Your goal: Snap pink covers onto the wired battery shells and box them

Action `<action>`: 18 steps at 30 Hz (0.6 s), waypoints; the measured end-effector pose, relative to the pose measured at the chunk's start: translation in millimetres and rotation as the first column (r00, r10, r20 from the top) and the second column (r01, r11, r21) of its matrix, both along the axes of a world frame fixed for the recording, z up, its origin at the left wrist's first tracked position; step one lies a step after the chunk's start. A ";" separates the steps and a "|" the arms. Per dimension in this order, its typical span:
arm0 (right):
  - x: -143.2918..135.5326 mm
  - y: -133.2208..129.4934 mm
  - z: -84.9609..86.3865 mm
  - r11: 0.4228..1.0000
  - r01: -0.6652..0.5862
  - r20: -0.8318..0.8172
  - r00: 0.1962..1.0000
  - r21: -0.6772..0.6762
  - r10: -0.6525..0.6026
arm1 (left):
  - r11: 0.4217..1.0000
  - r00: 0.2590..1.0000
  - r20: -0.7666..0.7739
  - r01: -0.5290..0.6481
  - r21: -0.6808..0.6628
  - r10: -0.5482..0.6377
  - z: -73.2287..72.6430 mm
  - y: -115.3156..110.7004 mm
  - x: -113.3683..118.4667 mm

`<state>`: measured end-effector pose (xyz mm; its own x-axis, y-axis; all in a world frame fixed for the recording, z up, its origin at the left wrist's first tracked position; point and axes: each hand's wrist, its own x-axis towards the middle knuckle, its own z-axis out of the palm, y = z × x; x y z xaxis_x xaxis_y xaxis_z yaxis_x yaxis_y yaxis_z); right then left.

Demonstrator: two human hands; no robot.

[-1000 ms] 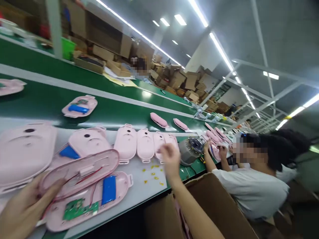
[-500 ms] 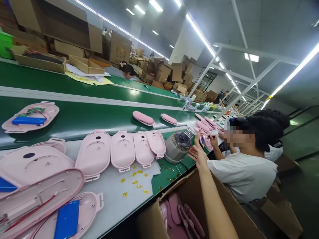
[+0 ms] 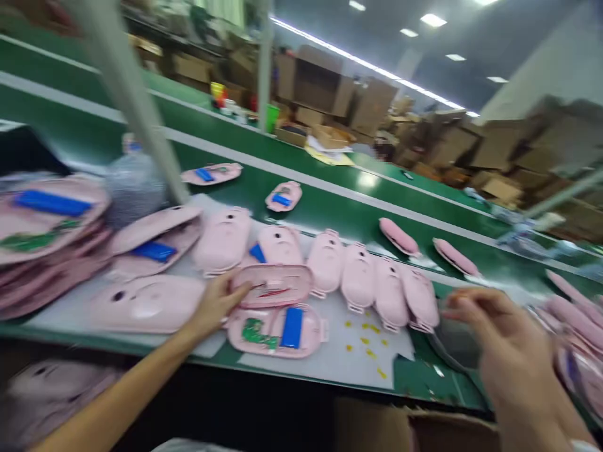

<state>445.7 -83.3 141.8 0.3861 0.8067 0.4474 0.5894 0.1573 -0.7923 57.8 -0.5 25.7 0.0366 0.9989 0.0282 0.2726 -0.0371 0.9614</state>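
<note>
My left hand grips the left end of a pink shell half, which is tilted up with its inner side and red wires showing. Just below it lies another pink shell half with a blue battery and a green circuit board. On the right, my right hand is raised in front of the grey dispenser, its fingers bent together and blurred; what they hold, if anything, is too small to tell. Small yellow tape pieces lie on the white sheet between the hands.
Several pink shells stand in a row behind. A stack of open shells is at the left, near a slanted metal post. More pink shells lie at the far right. A cardboard box sits below the table edge.
The view has swung left. My left hand has come into view on the pink shell half. My right hand, earlier spread beside the dispenser, now has its fingers bent together.
</note>
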 end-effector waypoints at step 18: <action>-231.9 91.3 -89.5 0.779 -0.534 0.624 0.496 -0.328 0.604 | 0.983 0.897 0.404 0.179 0.035 -0.177 -28.8 -4.7 -4.6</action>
